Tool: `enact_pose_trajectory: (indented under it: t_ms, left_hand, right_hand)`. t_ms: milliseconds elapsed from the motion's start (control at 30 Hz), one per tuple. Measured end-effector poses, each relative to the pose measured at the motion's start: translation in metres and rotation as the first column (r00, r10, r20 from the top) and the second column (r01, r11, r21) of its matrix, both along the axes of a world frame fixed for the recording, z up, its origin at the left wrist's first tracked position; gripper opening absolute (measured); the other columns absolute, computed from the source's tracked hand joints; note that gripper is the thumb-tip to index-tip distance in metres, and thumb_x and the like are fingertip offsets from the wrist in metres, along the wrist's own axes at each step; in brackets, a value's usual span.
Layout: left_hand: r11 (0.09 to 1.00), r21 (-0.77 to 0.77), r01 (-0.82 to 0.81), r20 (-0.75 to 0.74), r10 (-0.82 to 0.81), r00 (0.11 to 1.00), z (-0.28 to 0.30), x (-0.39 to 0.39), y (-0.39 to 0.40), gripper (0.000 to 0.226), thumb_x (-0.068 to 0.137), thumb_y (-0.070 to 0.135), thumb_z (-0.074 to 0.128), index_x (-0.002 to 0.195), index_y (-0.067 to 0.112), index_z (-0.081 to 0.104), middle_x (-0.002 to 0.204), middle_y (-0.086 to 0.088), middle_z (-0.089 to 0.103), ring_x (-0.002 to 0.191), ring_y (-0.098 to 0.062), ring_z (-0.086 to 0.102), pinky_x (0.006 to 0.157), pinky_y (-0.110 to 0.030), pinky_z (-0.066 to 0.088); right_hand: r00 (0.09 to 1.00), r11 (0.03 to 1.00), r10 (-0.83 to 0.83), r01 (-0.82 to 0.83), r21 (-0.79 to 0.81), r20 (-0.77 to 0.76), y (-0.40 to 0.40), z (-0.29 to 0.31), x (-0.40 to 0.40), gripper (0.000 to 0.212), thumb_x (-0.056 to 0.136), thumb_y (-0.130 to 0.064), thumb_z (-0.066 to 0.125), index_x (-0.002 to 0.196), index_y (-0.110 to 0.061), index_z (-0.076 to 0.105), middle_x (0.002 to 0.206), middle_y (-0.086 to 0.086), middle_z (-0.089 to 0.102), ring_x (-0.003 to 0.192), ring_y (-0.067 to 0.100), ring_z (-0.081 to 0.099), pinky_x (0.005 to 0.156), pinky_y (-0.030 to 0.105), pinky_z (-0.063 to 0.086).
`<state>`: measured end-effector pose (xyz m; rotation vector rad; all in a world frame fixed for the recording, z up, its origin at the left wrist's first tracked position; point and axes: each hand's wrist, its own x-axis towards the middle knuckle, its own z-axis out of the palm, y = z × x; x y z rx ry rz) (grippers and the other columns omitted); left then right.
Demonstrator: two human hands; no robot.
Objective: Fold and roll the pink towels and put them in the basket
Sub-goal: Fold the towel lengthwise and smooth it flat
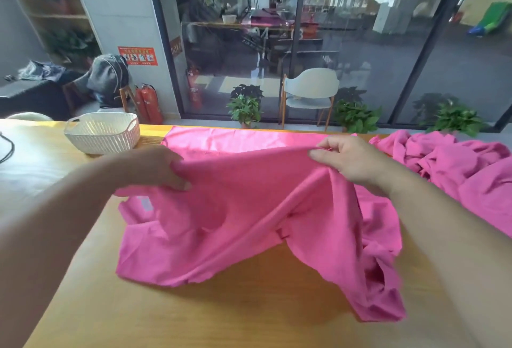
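Note:
A large pink towel (243,217) is held up over the wooden table (249,306), its lower part draped and creased on the tabletop. My left hand (160,167) grips its upper edge on the left. My right hand (352,159) pinches the same edge on the right, and the cloth hangs slack between the two. Its far portion lies flat near the table's back edge. A heap of crumpled pink towels (457,164) sits at the right. The white woven basket (102,133) stands at the back left with nothing visible inside.
A black cable (7,148) lies at the table's far left. Beyond the table are potted plants (245,109), a white chair (310,92), red fire extinguishers (148,103) and a glass wall.

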<state>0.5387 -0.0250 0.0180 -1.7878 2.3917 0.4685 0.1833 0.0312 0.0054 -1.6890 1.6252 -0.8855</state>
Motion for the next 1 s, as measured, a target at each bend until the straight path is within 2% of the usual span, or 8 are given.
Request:
enact_pose_trajectory:
  t_ms: [133, 200, 300, 400, 500, 733, 900, 1000]
  left_hand:
    - [0.964, -0.261, -0.055, -0.056, 0.041, 0.998, 0.026, 0.011, -0.035, 0.030, 0.083, 0.031, 0.075, 0.065, 0.014, 0.057, 0.072, -0.007, 0.061, 0.069, -0.022, 0.051, 0.059, -0.029, 0.035]
    - [0.920, -0.380, -0.093, -0.078, 0.069, 0.995, 0.035, 0.011, -0.057, 0.024, 0.085, 0.026, 0.070, 0.070, 0.010, 0.060, 0.076, -0.011, 0.061, 0.073, -0.027, 0.054, 0.063, -0.031, 0.039]
    - [0.842, -0.504, -0.193, -0.140, 0.141, 0.980, 0.041, 0.006, -0.091, 0.012, 0.087, 0.019, 0.055, 0.080, 0.015, 0.064, 0.080, -0.009, 0.061, 0.072, -0.029, 0.056, 0.066, -0.033, 0.049]
    - [0.768, -0.582, -0.269, -0.202, 0.184, 0.962, 0.033, -0.002, -0.134, 0.016, 0.087, 0.018, 0.049, 0.072, 0.023, 0.053, 0.083, -0.009, 0.060, 0.076, -0.030, 0.055, 0.067, -0.035, 0.049]
    - [0.743, -0.611, -0.274, -0.182, 0.206, 0.962, 0.012, -0.008, -0.184, 0.013, 0.090, 0.017, 0.047, 0.084, 0.020, 0.058, 0.093, -0.012, 0.064, 0.084, -0.032, 0.060, 0.066, -0.034, 0.046]
    - [0.794, -0.539, -0.280, -0.156, 0.232, 0.960, -0.072, -0.015, -0.294, 0.023, 0.093, 0.016, 0.042, 0.103, 0.022, 0.062, 0.102, -0.010, 0.064, 0.095, -0.034, 0.061, 0.073, -0.036, 0.046]
    - [0.757, -0.607, -0.243, -0.146, 0.194, 0.970, -0.124, -0.014, -0.357, 0.027, 0.100, 0.035, 0.043, 0.092, 0.018, 0.063, 0.090, -0.011, 0.069, 0.088, -0.033, 0.061, 0.071, -0.036, 0.039]
    - [0.767, -0.583, -0.268, -0.171, 0.207, 0.963, -0.153, -0.018, -0.383, 0.027, 0.097, 0.039, 0.047, 0.091, 0.019, 0.064, 0.089, -0.007, 0.070, 0.090, -0.031, 0.062, 0.075, -0.036, 0.038]
  right_hand:
    - [0.961, 0.980, 0.117, -0.071, 0.186, -0.250, -0.021, 0.029, -0.011, 0.022, 0.068, -0.047, 0.086, 0.079, -0.031, 0.076, 0.069, -0.009, 0.072, 0.058, 0.003, 0.063, 0.051, 0.019, 0.046]
    - [0.849, 0.963, 0.178, -0.045, 0.266, -0.498, -0.040, 0.044, -0.018, 0.021, 0.066, -0.044, 0.087, 0.076, -0.030, 0.076, 0.067, -0.008, 0.071, 0.058, 0.005, 0.064, 0.047, 0.018, 0.045]
    - [0.631, 0.977, 0.088, 0.097, 0.191, -0.771, -0.079, 0.058, -0.026, 0.029, 0.071, -0.046, 0.083, 0.076, -0.019, 0.072, 0.071, 0.000, 0.066, 0.065, 0.014, 0.060, 0.051, 0.025, 0.041]
    - [0.606, 0.974, -0.102, 0.224, 0.047, -0.789, -0.124, 0.065, -0.028, 0.020, 0.074, -0.038, 0.079, 0.072, -0.019, 0.071, 0.072, 0.002, 0.064, 0.067, 0.017, 0.057, 0.052, 0.027, 0.037]
    - [0.538, 0.957, -0.218, 0.279, -0.072, -0.814, -0.173, 0.055, -0.019, 0.005, 0.073, -0.018, 0.066, 0.069, -0.016, 0.066, 0.071, 0.003, 0.062, 0.068, 0.023, 0.057, 0.051, 0.024, 0.033]
    - [0.363, 0.904, -0.298, 0.405, -0.138, -0.883, -0.281, -0.019, -0.002, 0.017, 0.077, -0.008, 0.057, 0.083, -0.019, 0.068, 0.075, 0.000, 0.058, 0.078, 0.029, 0.059, 0.064, 0.026, 0.037]
    - [0.405, 0.878, -0.337, 0.462, -0.128, -0.850, -0.329, -0.080, -0.014, 0.008, 0.081, -0.014, 0.057, 0.078, -0.021, 0.058, 0.094, 0.004, 0.069, 0.089, 0.028, 0.062, 0.067, 0.027, 0.036]
    - [0.452, 0.866, -0.357, 0.488, -0.109, -0.818, -0.349, -0.110, -0.017, 0.016, 0.084, -0.016, 0.056, 0.095, -0.025, 0.064, 0.105, 0.005, 0.067, 0.101, 0.029, 0.061, 0.073, 0.030, 0.041]
